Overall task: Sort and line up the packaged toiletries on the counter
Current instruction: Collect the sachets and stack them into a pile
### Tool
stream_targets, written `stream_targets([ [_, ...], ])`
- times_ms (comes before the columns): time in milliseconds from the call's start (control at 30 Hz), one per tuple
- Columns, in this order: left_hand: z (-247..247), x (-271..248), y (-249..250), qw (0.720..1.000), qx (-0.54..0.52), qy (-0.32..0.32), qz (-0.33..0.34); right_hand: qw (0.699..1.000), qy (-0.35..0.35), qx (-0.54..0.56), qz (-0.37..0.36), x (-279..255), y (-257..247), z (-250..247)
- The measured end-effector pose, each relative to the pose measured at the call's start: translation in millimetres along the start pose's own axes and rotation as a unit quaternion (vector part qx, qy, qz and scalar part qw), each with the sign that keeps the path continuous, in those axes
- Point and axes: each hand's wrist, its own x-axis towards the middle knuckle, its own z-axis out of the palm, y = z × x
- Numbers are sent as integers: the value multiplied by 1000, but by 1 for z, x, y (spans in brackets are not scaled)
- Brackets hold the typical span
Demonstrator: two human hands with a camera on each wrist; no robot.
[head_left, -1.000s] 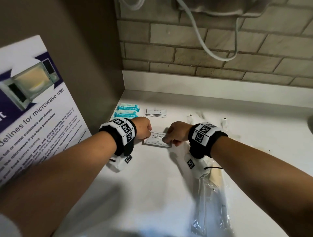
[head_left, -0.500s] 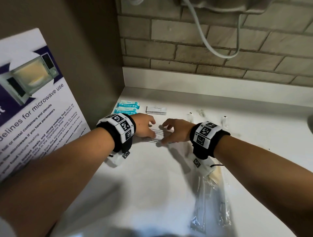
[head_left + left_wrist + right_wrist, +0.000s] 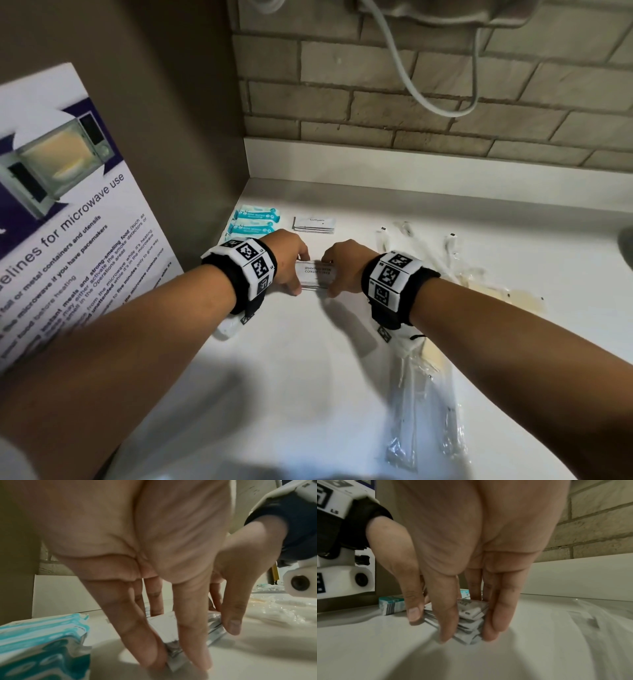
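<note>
Both hands, left hand (image 3: 291, 262) and right hand (image 3: 342, 265), pinch the shampoo sachet stack (image 3: 317, 277) on the white table (image 3: 308, 377), before a brick wall (image 3: 411, 102); toothpaste sachets (image 3: 314, 224) lie just behind the stack.

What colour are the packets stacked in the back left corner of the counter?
Teal and white, the packets showing best in the head view, beside the left hand.

To your left a microwave-use poster (image 3: 68, 219) leans against a brown side panel (image 3: 178, 120). Ahead of you a tan brick wall (image 3: 428, 102) rises above a white backsplash strip (image 3: 428, 164), and a pale cable (image 3: 428, 99) loops down across the bricks.
</note>
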Motion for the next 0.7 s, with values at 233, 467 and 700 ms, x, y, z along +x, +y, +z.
stream_targets([
  [233, 6, 1, -3, 1000, -6, 6, -3, 1000, -1, -4, 8, 0, -3, -1],
  [467, 4, 3, -5, 1000, 0, 10, -5, 1000, 1, -2, 10, 2, -5, 0],
  [700, 6, 1, -6, 1000, 5, 7, -11, 1000, 0, 6, 4, 0, -5, 2],
])
